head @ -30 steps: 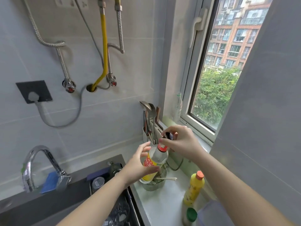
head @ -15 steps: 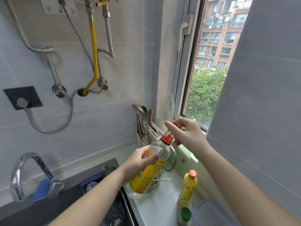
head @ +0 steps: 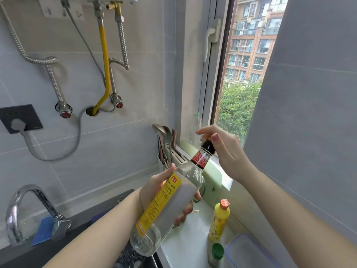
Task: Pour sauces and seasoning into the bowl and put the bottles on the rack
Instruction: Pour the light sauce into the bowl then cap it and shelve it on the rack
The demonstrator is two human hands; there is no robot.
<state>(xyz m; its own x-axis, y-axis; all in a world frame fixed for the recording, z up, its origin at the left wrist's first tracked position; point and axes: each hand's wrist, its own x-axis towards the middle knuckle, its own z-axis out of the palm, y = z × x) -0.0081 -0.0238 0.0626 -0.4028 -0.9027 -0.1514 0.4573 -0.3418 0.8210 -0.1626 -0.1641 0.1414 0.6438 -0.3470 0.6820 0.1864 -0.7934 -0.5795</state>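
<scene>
I hold a clear glass bottle (head: 185,175) with a yellow label and a red neck band, tilted with its neck up and to the right. My left hand (head: 154,188) is wrapped around its body. My right hand (head: 224,149) pinches the dark cap (head: 208,146) at the top with thumb and fingers. The bowl is hidden behind the bottle and my left hand; only a thin glass edge (head: 202,187) and a chopstick tip show beside them.
A yellow squeeze bottle (head: 219,222) with an orange cap and a small green-capped jar (head: 216,255) stand on the white counter (head: 187,242) at lower right, beside a clear plastic box (head: 249,252). A utensil holder (head: 164,151) stands by the window sill. The sink tap (head: 25,209) is lower left.
The bottle has risen and tipped further, its base swinging down toward me. My right hand stayed on the cap and moved up with the neck. The view has tilted upward.
</scene>
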